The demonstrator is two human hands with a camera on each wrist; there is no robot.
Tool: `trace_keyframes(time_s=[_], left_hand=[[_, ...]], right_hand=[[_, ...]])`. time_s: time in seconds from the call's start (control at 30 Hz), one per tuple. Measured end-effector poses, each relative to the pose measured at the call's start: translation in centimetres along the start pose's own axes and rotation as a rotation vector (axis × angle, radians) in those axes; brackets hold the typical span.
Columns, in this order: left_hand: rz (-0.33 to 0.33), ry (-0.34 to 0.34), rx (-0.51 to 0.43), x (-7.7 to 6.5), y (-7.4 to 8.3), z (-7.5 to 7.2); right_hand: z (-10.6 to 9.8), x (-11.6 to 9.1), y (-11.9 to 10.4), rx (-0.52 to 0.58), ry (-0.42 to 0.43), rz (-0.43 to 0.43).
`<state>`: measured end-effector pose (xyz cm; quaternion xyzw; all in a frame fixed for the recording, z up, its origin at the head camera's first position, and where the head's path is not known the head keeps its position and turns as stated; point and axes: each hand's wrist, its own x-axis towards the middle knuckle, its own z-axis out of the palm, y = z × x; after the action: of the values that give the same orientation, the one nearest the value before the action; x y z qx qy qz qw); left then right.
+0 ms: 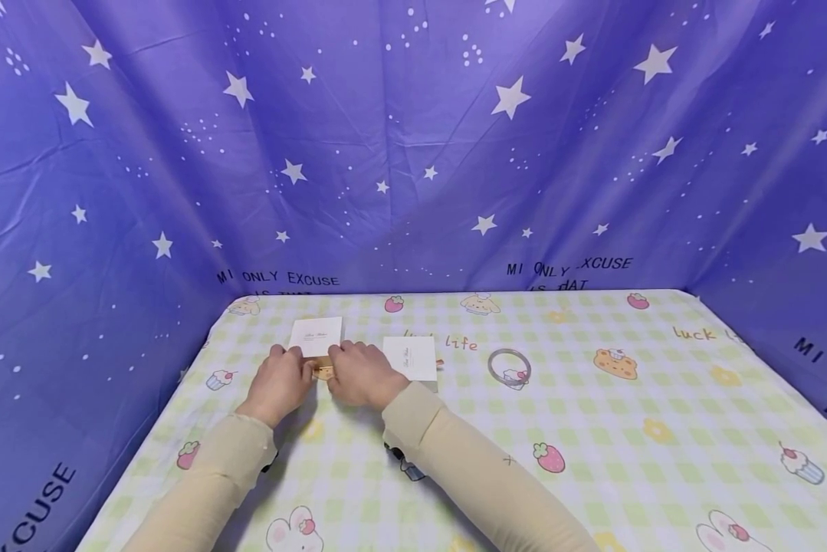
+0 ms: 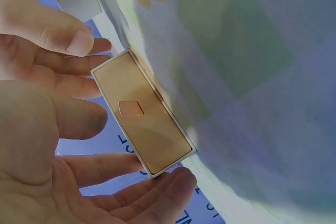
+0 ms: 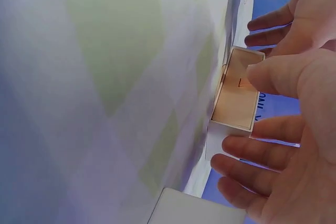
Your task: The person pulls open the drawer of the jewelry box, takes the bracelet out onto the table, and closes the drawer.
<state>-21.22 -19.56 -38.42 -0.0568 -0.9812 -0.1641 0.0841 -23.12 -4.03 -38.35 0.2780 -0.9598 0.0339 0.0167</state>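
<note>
A small white drawer box [image 1: 317, 337] with a tan front panel stands near the far left of the table. My left hand [image 1: 277, 381] holds its left side; in the left wrist view the fingers [image 2: 173, 190] wrap one end while the thumb is near the front. At the right side, my right hand [image 1: 363, 373] grips the box. The right wrist view has that thumb [image 3: 273, 74] over the tan panel [image 3: 233, 103], by a small tab, with fingertips along the side. Whether the thumb presses the panel is unclear.
Just right of the right hand sits a second white box [image 1: 413, 356], partly behind the wrist. A grey ring-shaped bangle [image 1: 490, 368] lies farther right on the checked tablecloth [image 1: 592, 429]. Purple starry curtains [image 1: 413, 153] enclose the table's back and sides.
</note>
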Motion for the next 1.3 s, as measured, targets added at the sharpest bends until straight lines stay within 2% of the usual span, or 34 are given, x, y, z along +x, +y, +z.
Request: trace_keyframes(time_s=[0.37, 0.93, 1.13, 1.3], left_hand=[[0.034, 0.015, -0.002, -0.5, 0.2, -0.1], [0.046, 0.021, 0.005, -1.5, 0.5, -0.2], [0.063, 0.024, 0.0, -1.6, 0.6, -0.4], [0.059, 0.007, -0.011, -1.0, 0.2, -0.8]], right_hand=[[0.2, -0.3, 0.3, -0.009, 0.009, -0.024], [0.2, -0.9, 0.2, -0.027, 0.01, -0.029], [0.4, -1.0, 0.3, -0.033, 0.035, -0.035], [0.5, -0.8, 0.2, 0.019, 0.081, -0.019]])
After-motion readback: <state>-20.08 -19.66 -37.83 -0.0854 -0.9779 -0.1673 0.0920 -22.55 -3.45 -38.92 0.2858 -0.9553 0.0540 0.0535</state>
